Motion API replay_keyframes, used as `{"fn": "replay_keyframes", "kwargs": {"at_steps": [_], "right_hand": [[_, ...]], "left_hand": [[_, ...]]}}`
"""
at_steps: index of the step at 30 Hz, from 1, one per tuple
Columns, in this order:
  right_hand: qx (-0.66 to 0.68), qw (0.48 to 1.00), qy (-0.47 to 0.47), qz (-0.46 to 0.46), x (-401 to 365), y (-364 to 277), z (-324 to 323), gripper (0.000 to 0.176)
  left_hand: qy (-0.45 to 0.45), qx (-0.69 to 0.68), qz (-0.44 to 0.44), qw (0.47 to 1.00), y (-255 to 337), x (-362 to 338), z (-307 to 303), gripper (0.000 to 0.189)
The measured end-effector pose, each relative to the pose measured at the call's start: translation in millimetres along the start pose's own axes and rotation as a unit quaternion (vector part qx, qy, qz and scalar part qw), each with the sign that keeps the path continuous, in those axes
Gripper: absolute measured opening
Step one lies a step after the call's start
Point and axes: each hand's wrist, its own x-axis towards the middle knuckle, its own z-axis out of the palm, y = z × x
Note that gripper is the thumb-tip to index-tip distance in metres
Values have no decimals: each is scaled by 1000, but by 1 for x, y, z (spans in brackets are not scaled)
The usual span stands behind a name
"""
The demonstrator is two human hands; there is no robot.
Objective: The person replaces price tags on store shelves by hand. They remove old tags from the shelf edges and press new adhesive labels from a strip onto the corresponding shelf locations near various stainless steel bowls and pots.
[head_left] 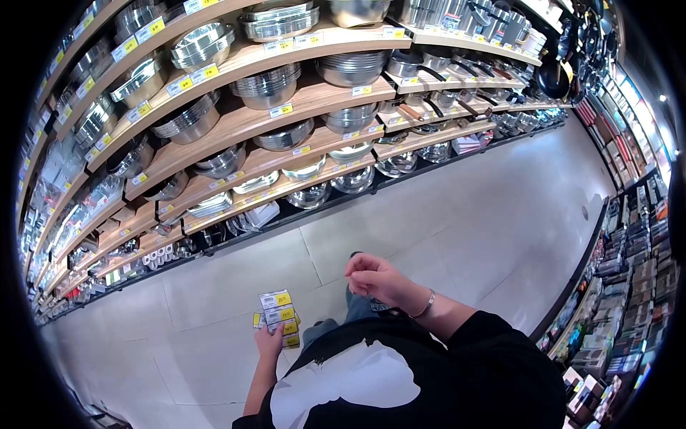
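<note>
My left hand (269,339) is closed on several price tags (279,314), which are white with yellow panels. They fan upward from my fingers, low over the floor. In front of my body, my right hand (376,277) is held with its fingers curled in and the thumb against them. Nothing shows between those fingers, and a bracelet (426,303) circles that wrist. Neither hand touches the shelves.
Wooden shelves (336,37) with stacked metal bowls (266,86) and yellow-white price labels curve along the far side. Pans with handles (429,68) stand farther right. Another stocked shelf (607,314) borders the aisle at right. Grey tiled floor (457,222) lies between.
</note>
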Motion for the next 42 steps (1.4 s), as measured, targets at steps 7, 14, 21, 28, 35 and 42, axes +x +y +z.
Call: {"fn": "replay_keyframes", "kwargs": {"at_steps": [7,14,21,28,35,42], "right_hand": [[22,999,15,24,32,-30,-63,10],[-58,986,106,110,62,-86,-203,18],[-672,727,95,108,166,-185,-319,79],[-820,531,160,143,314,-228,-342,80],[-819,530,173,131,341,-236,-337,70],[-846,500,170,70,340,-227,-353,76]], "left_hand": [[3,-64,-12,998,70,28,18,20],[-34,-50,-112,992,156,66,127,22],[-88,-129,-98,983,259,111,211,25],[-30,-213,-208,954,292,101,210,20],[7,-209,-268,941,295,96,208,18],[6,-212,-265,941,301,107,212,19]]}}
